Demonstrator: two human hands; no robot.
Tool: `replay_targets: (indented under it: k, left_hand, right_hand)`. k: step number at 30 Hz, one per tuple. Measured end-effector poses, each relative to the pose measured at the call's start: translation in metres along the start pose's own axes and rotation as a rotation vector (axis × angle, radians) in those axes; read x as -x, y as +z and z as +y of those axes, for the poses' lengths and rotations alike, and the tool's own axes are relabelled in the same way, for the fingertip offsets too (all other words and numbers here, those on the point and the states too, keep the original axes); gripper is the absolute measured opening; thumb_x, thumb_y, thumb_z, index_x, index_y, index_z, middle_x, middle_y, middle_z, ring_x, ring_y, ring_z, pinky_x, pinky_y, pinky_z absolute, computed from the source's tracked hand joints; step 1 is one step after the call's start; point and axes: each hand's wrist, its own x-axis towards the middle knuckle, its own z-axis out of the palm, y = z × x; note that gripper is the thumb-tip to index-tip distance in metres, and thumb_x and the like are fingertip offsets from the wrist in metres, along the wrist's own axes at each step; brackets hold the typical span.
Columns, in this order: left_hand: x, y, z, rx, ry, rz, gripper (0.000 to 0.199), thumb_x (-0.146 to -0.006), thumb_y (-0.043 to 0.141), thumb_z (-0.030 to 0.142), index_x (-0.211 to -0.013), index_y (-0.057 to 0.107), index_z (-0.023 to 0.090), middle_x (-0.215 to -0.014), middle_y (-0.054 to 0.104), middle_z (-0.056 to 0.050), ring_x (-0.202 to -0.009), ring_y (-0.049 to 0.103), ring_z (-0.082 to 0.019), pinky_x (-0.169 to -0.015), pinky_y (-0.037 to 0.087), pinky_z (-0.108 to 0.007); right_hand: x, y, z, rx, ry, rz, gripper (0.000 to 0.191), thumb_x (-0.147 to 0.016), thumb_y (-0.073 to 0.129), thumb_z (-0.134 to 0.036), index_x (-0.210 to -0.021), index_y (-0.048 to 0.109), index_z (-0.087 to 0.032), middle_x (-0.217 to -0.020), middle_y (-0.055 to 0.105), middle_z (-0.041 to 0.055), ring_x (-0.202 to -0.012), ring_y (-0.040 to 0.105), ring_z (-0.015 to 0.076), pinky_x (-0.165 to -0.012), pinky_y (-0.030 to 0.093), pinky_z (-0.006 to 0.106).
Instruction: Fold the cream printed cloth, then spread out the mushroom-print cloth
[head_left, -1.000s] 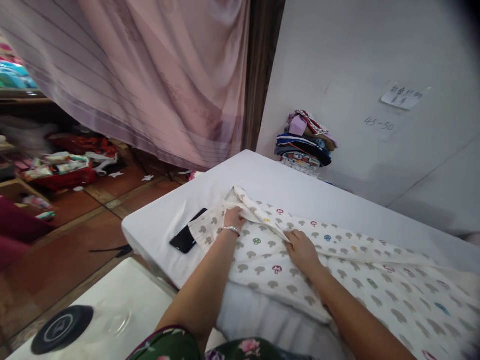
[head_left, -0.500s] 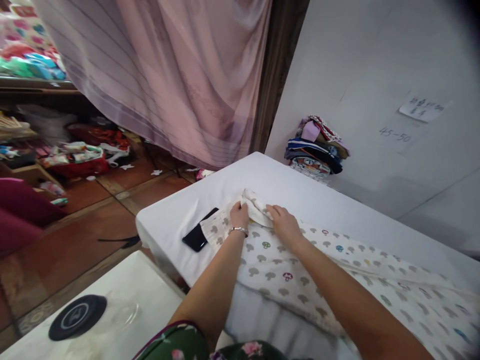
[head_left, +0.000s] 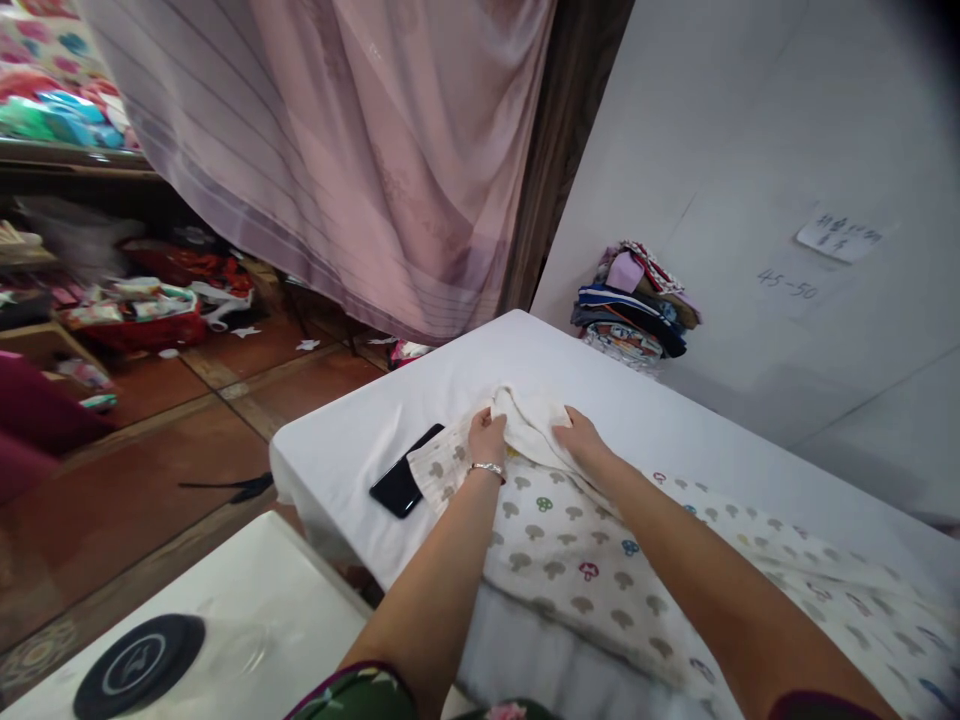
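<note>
A white cloth garment with a mushroom print lies stretched along the white-covered table. Its far edge is lifted and turned back, showing a plain white inner side. My left hand, with a silver bracelet at the wrist, pinches that edge on the left. On the right, my right hand grips the same edge, and the plain fabric spans between the two. Close by my left hand, a black phone rests on the table, one end touching or just under the garment's corner.
Folded clothes are stacked by the white wall at the table's far side. A pink curtain hangs behind. At lower left a white surface holds a round black object. A red basket stands on the tiled floor.
My right hand has moved a little right, away from my left hand. The turned-back edge is now spread wider, with more of the plain inner side visible. The view has shifted slightly.
</note>
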Motion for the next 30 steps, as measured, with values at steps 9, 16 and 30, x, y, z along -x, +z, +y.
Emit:
replay_targets:
  k: [9,16,30]
  left_hand:
    - [0.008,-0.002,0.017,0.115,-0.166,-0.016,0.013,-0.068,0.061,0.021,-0.079,0.056,0.017,-0.061,0.056,0.002,-0.055,0.054,-0.012,-0.057,0.046,-0.027]
    - [0.014,0.001,0.018,0.151,-0.143,-0.064,0.011,-0.065,0.06,0.025,-0.071,0.057,0.017,-0.057,0.052,0.005,-0.053,0.048,-0.009,-0.053,0.041,-0.023]
    - [0.012,0.001,0.015,0.156,-0.135,-0.023,0.016,-0.066,0.058,0.023,-0.081,0.057,0.016,-0.062,0.055,0.004,-0.056,0.052,-0.01,-0.057,0.043,-0.024]
  right_hand:
    - [-0.027,0.008,-0.029,-0.002,-0.138,0.079,0.03,-0.07,0.049,-0.04,-0.077,0.063,-0.014,-0.064,0.058,0.0008,-0.061,0.049,0.0146,-0.058,0.039,0.025]
    - [0.019,0.02,-0.052,0.05,-0.675,-0.198,0.024,-0.073,0.045,-0.019,-0.087,0.065,-0.019,-0.085,0.059,0.0028,-0.081,0.053,0.0152,-0.076,0.041,0.026]
    - [0.037,0.024,-0.062,0.491,-0.794,-0.055,0.032,-0.089,0.038,-0.019,-0.112,0.06,-0.023,-0.088,0.055,0.0051,-0.082,0.052,0.0155,-0.071,0.042,0.025]
